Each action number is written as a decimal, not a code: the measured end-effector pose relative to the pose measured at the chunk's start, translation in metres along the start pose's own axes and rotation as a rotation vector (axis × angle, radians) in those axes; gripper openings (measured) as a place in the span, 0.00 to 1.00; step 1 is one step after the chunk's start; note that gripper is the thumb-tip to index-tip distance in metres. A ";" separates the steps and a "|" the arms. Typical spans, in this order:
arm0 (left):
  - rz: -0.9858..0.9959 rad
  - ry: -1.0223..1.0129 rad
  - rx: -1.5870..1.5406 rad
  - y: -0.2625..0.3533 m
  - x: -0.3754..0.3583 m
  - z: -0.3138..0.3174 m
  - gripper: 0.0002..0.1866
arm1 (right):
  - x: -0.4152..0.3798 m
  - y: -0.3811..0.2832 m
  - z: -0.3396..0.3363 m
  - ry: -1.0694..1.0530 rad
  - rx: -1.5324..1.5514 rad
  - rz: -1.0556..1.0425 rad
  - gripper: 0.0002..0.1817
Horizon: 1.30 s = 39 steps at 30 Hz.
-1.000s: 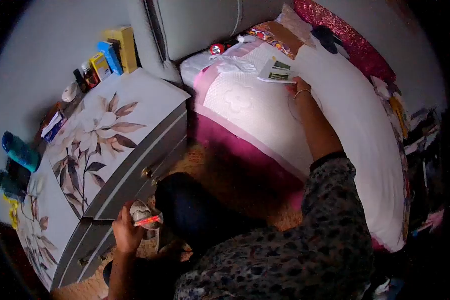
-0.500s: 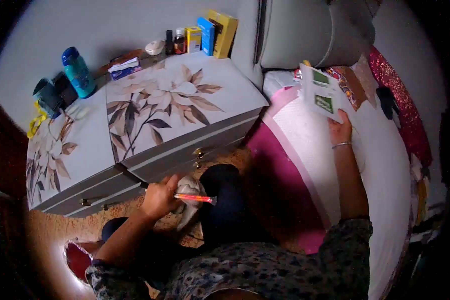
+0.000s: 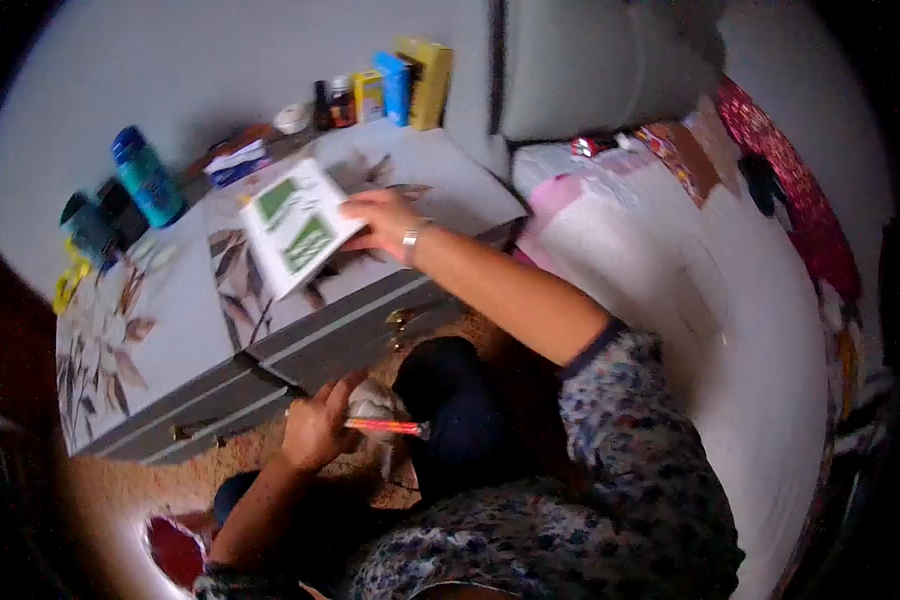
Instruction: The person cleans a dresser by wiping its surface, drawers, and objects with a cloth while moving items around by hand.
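My right hand grips a flat white card or booklet with green panels by its right edge, thumb on its face. The piece is tilted and overlaps the flowered top of the drawer unit in this view. Low in front of the drawers, my left hand is closed around a thin orange-red stick with a dark tip pointing right. A whitish bunched cloth shows just behind the stick and beside those fingers.
Along the wall stand a teal bottle, a small dark bottle, a yellow box, a blue box and a taller yellow box. A bed with a white cover lies on the right.
My right hand has swung left from over the bed to the drawer unit, carrying the white card. The left hand still holds the stick in nearly the same place.
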<state>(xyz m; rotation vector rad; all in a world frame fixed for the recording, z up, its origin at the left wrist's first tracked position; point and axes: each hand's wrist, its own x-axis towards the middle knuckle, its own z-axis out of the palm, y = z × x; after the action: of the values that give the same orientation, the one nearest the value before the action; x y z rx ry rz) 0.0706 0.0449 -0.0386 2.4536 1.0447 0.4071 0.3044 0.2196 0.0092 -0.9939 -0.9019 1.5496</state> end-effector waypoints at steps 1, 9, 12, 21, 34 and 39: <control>-0.029 -0.020 0.032 -0.001 -0.001 0.000 0.34 | 0.009 0.004 0.006 -0.054 -0.049 0.026 0.19; -0.005 0.053 0.008 0.001 0.003 0.001 0.36 | -0.044 -0.013 -0.063 0.096 -1.004 -0.544 0.28; 0.005 0.033 0.002 0.001 0.009 0.006 0.36 | -0.103 -0.043 -0.132 0.320 -1.284 -0.643 0.31; 0.047 0.078 0.044 -0.029 0.012 0.038 0.36 | -0.314 -0.115 -0.346 1.345 -1.942 0.280 0.46; -0.021 0.109 0.073 -0.007 0.006 0.013 0.32 | -0.343 -0.122 -0.429 1.284 -1.736 0.502 0.21; -0.047 0.237 -0.218 -0.004 -0.007 -0.019 0.30 | -0.345 -0.119 -0.466 1.285 -1.547 -0.338 0.20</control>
<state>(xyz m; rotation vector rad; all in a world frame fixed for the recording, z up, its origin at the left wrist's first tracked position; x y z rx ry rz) 0.0555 0.0471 -0.0250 2.2218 1.0865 0.7689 0.8191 -0.0724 -0.0059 -2.2491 -1.0485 -0.5327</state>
